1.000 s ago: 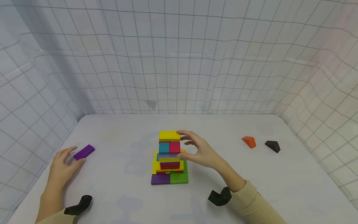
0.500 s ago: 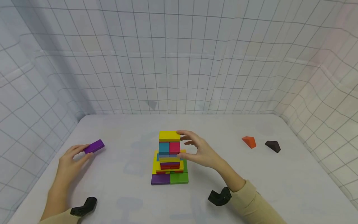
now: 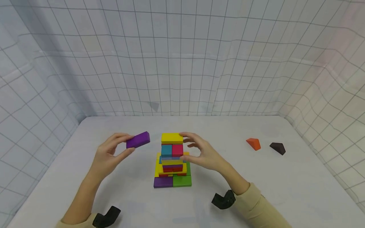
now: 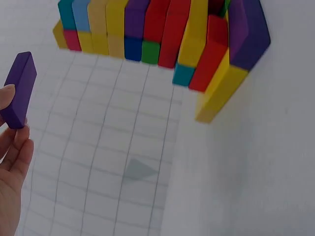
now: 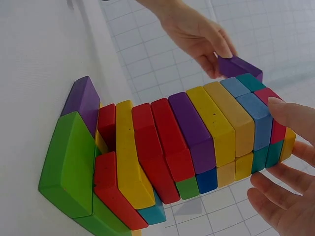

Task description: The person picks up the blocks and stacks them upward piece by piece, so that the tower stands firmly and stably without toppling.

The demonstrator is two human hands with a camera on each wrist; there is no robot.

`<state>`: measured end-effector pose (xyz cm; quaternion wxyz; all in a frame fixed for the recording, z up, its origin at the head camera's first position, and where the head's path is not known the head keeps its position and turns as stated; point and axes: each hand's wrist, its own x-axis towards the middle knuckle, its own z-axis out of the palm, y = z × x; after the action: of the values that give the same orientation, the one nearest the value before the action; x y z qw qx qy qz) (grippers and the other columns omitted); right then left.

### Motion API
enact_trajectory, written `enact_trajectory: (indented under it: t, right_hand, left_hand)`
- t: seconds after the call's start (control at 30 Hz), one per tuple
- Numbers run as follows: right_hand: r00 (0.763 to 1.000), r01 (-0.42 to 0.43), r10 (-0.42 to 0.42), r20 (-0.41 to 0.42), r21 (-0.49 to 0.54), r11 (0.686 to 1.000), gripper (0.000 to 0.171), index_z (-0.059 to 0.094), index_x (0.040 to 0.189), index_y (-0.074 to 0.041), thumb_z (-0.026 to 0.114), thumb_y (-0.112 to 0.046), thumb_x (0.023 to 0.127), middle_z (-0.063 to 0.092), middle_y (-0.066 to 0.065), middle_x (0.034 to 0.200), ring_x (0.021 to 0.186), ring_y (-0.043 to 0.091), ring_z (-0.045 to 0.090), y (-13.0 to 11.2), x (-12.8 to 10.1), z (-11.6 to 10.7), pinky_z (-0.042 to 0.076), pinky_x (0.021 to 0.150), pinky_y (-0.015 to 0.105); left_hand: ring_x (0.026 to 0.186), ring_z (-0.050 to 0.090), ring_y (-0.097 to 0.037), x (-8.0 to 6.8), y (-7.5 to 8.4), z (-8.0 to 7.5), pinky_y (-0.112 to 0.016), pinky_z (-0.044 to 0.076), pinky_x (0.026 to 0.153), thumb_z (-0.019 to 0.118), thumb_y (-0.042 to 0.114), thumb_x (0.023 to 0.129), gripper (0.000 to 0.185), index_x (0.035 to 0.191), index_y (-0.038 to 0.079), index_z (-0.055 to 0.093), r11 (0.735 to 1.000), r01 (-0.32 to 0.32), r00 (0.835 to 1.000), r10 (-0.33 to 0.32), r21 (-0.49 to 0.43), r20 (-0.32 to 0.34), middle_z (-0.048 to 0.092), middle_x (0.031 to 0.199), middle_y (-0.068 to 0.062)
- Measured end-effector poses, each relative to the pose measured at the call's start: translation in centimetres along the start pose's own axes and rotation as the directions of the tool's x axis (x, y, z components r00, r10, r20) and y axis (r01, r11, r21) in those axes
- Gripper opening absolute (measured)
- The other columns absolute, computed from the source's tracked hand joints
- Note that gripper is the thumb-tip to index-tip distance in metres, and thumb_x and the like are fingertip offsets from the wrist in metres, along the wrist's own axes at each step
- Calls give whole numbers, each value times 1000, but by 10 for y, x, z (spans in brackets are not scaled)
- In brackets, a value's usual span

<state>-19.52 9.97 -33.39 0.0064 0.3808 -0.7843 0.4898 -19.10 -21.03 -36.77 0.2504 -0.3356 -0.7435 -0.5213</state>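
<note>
The flat purple wooden block (image 3: pixel 138 140) is up in the air, just left of the top of the tall stack of coloured wooden blocks (image 3: pixel 172 161), and not touching it. The left hand (image 3: pixel 109 154) pinches it at one end, thumb below and fingers above. It looks light, hard and smooth, so it should not bend, but it could slip. A good place to hold it is on its two long sides, near the middle. The right hand (image 3: pixel 201 152) is right next to the stack, with its fingers spread and loosely bent by the yellow block on top (image 3: pixel 172 138); it is not wrapped around anything. The stack looks wobbly and could fall with a small bump. The head view shows the whole white table (image 3: pixel 256 177), with a small orange wedge (image 3: pixel 253 144) and a dark brown wedge (image 3: pixel 278 148) far to the right of the stack. The right wrist view does not show those, but it shows the side of the stack up close, with many thin layers that do not line up. The left wrist view shows the thumb tip on the purple block's end.
</note>
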Motion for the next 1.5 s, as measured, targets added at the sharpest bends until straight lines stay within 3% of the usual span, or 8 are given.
enact_trajectory:
  t: [0.23,0.43,0.7,1.0,1.1,1.23,1.37,1.5]
  right_hand:
    - [1000,-4,4,3,5,1000,63,37,132,5,68,2,78,43,19,134,114,32,48,0,1,0,44,93,47]
    - [1000,0,0,7,5,1000,62,37,132,6,68,3,78,42,19,134,114,32,48,1,0,0,44,93,46]
    - [1000,5,-5,9,-6,1000,63,37,132,6,68,3,78,43,19,133,113,31,48,1,-1,0,44,92,46]
    - [1000,17,-17,9,-7,1000,63,37,132,6,69,3,78,43,20,133,113,32,48,2,-1,0,44,92,46]
    - [1000,21,-21,7,-11,1000,63,37,132,6,69,2,78,43,20,133,113,32,48,1,-1,0,44,92,47]
    - [1000,15,-15,3,-13,1000,62,37,132,6,68,2,78,43,20,133,113,32,48,0,-1,0,44,91,47]
    - [1000,4,-4,2,-18,1000,61,38,132,6,68,2,79,44,19,133,113,32,48,-1,-1,0,44,92,47]
    - [1000,5,-5,-1,-17,1000,61,38,132,5,67,2,79,44,19,133,113,31,48,-1,0,0,44,92,47]
  left_hand:
    - [96,52,-11,6,22,32,-13,46,82,72,-13,67,44,108,-1,63,994,-14,993,1,112,118,58,104,-8]
    - [97,52,-16,10,23,49,-13,44,85,73,-1,73,39,111,2,63,983,-105,981,78,151,179,57,107,-7]
    - [98,51,-21,16,24,62,-11,41,88,56,27,90,36,114,1,61,937,-262,954,215,232,211,53,111,-10]
    - [97,44,-24,18,22,66,-28,39,80,46,37,94,43,112,2,62,883,-301,947,233,361,220,48,114,-14]
    - [107,41,-27,18,22,67,-34,39,85,43,43,94,47,112,4,62,884,-266,957,195,384,215,46,122,-14]
    - [123,34,-29,18,19,68,-36,35,98,47,43,92,45,117,7,59,935,-171,971,107,311,214,38,135,-14]
    - [130,31,-29,17,13,69,-45,35,102,63,22,87,43,127,9,52,979,-56,978,14,195,207,33,143,-12]
    - [132,30,-29,15,9,71,-61,31,97,66,6,81,56,133,12,45,994,64,972,-83,90,220,31,145,-9]
